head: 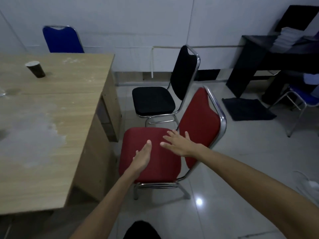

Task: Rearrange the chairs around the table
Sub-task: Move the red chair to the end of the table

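**A:** What's closest to you right now?

**B:** My two forearms are reaching out in front of me. My left hand (142, 158) is hanging flat and edge-up over the seat of the red chair (150, 152), fingers together, pinching nothing. My right hand (179, 144) is spreading its fingers wide near the seat's back edge, also empty. Whether either is touching the fabric, I can't tell.

**A:** Where's that chair sitting?

**B:** Just beside the table (51, 121), along its right side, with the black chair (153, 100) just past it and the blue chair (62, 40) tucked behind the far edge.

**A:** How are you planning to move it?

**B:** I'm thinking the padded seat is a poor handle; the woven cloth looks soft. I'd judge the chrome tube framing the backrest gives a firmer hold, though smooth metal may slip. The glossy tile floor should let the sled-style legs slide, so I'm favouring a low, steady pull and watching the table's corner.
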